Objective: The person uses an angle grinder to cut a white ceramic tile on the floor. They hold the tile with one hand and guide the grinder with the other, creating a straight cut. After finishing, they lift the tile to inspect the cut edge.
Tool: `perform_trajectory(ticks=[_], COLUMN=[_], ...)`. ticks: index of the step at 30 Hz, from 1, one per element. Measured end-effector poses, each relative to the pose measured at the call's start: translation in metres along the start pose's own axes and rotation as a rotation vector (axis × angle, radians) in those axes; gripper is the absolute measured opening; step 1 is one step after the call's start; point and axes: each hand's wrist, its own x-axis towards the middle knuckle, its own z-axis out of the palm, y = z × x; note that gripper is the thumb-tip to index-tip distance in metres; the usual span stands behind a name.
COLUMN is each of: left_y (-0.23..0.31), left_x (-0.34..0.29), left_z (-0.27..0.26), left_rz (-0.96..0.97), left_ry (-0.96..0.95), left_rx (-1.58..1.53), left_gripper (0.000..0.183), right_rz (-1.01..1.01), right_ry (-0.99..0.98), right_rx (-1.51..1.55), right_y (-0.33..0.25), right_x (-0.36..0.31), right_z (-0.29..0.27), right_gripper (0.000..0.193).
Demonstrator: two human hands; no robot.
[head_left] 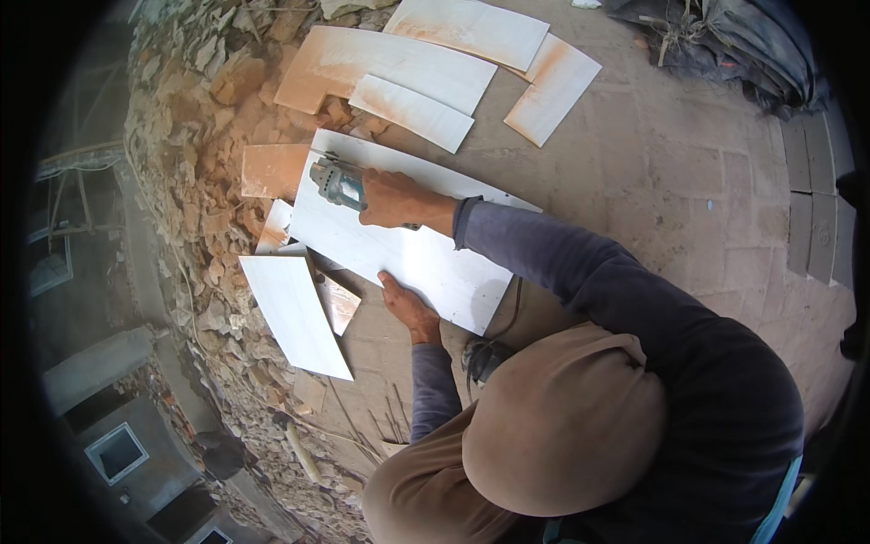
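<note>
My right hand [394, 199] is wrapped round a blue-grey angle grinder [341, 187]. The grinder's head is over the far left end of a long white tile [453, 263], close to its far edge. A thin dark line runs in from that end beside the tool. My left hand [410, 310] holds the tile's near edge, thumb on top; its other fingers are mostly hidden. Pale dust lies on the tile, and orange dust hangs past its far left corner. A dark cord [518, 308] shows by the tile's near right corner.
Cut white tile pieces [390, 68], some coated with orange dust, lie beyond the tile. Another white piece [294, 313] lies to the left. Broken rubble [217, 227] slopes along the left side. Brick paving [671, 181] stretches right, toward dark sheeting [734, 45] and grey blocks [820, 195].
</note>
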Motion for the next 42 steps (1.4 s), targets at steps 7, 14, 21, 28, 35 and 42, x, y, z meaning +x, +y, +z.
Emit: perform_trajectory(ticks=[7,14,21,28,35,42], left_y=[-0.002,-0.001,-0.002,-0.001,-0.002,-0.004], left_x=[0.001,-0.001,0.0,-0.002,-0.003,-0.002], left_z=[-0.003,0.0,-0.001,0.0,0.0,0.004], left_rz=[-0.018,-0.014,0.005,-0.013,0.003,0.024], left_ry=[-0.019,-0.001,-0.013,-0.007,-0.011,0.023], left_rx=[-0.011,-0.06,-0.037,-0.043,-0.051,-0.036], left_gripper=[0.072,0.066,0.066,0.067,0.068,0.066], right_rz=[-0.002,0.008,-0.009,0.0,0.012,-0.072], right_ry=[-0.018,-0.038,-0.042,-0.033,-0.027,0.016], right_rx=[0.027,0.037,0.053,0.028,0.03,0.014], right_y=[0.002,0.002,0.006,0.008,0.009,0.011], right_x=[-0.008,-0.019,-0.036,-0.021,-0.024,-0.042], right_z=[-0.003,-0.011,-0.017,-0.007,-0.006,-0.013], right_gripper=[0.06,0.062,0.062,0.06,0.058,0.057])
